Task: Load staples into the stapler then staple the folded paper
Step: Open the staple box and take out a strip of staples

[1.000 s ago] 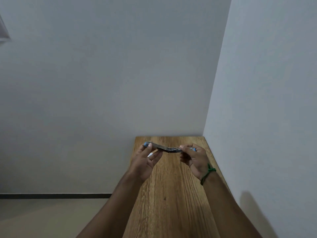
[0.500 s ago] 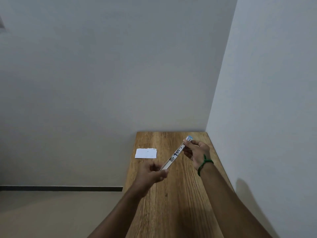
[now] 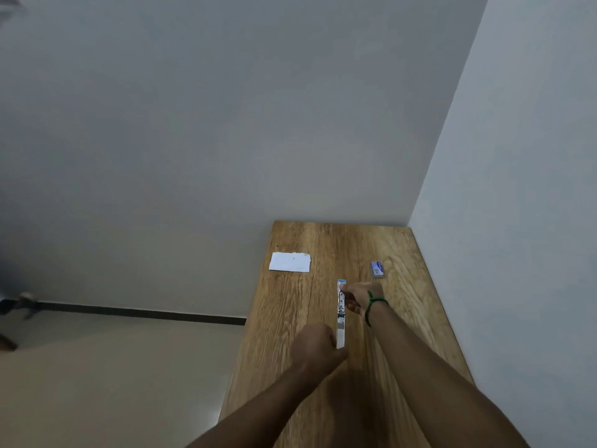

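We hold the stapler (image 3: 340, 313) swung open flat, left hand (image 3: 318, 345) and right hand (image 3: 358, 297) gripping opposite ends, exposing its channel for staples.

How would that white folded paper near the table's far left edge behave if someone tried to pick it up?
The folded paper lies flat on the wooden table, so it is probably light and hard to pinch without sliding. It looks thin, likely floppy. It sits close to the edge, so a push might send it off.
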